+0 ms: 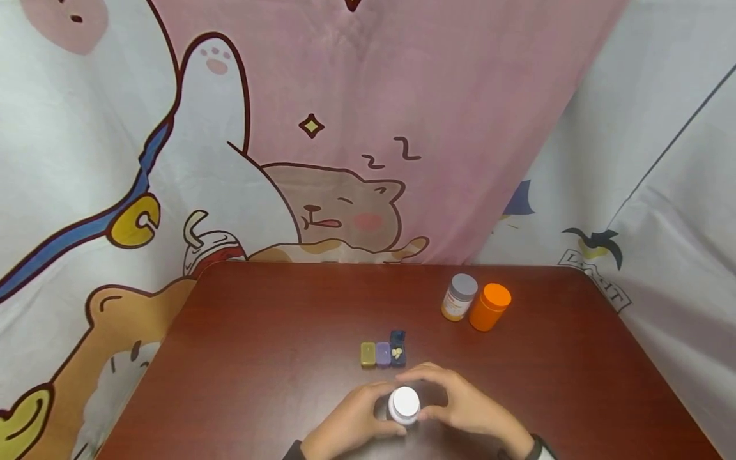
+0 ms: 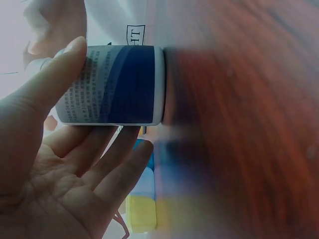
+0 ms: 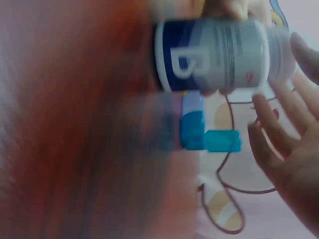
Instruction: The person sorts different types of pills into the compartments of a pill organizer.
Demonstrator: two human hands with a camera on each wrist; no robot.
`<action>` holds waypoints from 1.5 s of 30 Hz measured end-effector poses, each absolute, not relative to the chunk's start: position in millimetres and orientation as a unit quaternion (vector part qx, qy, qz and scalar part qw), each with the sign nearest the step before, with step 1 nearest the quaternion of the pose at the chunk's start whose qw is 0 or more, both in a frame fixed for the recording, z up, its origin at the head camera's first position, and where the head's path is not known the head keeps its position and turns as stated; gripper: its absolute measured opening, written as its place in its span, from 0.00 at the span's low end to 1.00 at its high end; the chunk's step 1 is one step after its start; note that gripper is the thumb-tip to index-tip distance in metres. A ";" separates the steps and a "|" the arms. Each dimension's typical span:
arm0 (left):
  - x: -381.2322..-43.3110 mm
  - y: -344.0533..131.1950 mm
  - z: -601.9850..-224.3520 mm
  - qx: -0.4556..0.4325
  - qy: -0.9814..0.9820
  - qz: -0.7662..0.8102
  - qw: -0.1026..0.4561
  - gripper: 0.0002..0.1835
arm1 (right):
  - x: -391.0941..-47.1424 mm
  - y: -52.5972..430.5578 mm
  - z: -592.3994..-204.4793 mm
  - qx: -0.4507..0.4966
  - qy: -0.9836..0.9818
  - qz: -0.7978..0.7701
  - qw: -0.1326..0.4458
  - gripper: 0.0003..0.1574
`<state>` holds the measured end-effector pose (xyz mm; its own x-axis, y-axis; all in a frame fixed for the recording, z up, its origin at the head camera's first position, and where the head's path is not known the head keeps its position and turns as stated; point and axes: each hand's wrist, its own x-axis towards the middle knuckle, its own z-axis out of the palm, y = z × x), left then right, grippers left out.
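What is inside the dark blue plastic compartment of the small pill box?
A few small pale yellow tablets lie in the dark blue plastic compartment. What lies directly beneath them is covered.

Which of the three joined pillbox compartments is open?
The dark blue compartment, at the right end in the head view: its lid is flipped up and pale tablets show inside, while the yellow compartment and purple compartment are closed.

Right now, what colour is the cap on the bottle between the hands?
White cap; it shows best from above, in the head view.
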<state>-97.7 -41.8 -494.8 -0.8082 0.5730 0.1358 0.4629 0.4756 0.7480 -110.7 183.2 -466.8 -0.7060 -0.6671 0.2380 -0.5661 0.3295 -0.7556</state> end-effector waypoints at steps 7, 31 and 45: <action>-97.0 -41.1 -496.2 0.306 0.854 0.415 0.069 0.28 | -134.3 188.7 -475.5 -0.410 0.791 -0.442 0.102 0.31; -97.6 -41.9 -496.9 0.305 0.860 0.405 0.062 0.32 | -83.2 153.6 -483.9 -0.320 0.836 -0.431 -0.118 0.29; -95.0 -41.5 -492.8 0.276 0.866 0.409 0.084 0.31 | -67.2 136.2 -480.5 -0.219 0.887 -0.319 -0.252 0.29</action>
